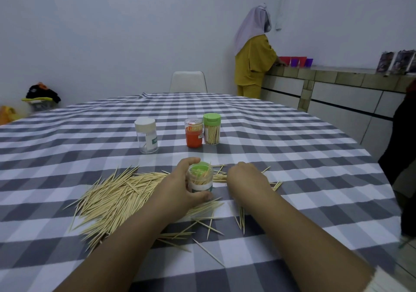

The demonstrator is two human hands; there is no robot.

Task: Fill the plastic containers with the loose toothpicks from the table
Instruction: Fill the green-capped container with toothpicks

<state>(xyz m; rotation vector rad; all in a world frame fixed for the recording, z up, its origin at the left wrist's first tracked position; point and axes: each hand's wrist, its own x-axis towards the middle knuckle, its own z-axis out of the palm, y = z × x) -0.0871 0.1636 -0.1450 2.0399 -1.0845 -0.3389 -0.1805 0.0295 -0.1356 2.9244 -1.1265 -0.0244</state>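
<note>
Toothpicks (117, 192): loose pile on the checked tablecloth (315, 179), nearest the camera, thickest to the left of the forearms, with strays scattered in front. Judged very light, thin, stiff but snappable, pointed; best pinched in small aligned bundles at mid-length, not singly.

Left hand (180, 186) wraps a small clear container (200, 178), thumb at its base, fingers behind; green inside its open mouth, toothpicks standing in it, part filled. Smooth plastic, likely tips easily, so the steadying grip makes sense.

Right hand (245, 176) lies knuckles-up on toothpicks just right of the container, fingers curled under; cannot tell whether it pinches any.

Farther back: white-capped clear jar (146, 135), appears empty; orange jar (194, 133) touching or just beside a green-lidded jar (212, 129) packed with toothpicks.

Beyond: white chair (188, 81), a person at a tiled counter (337, 82).
</note>
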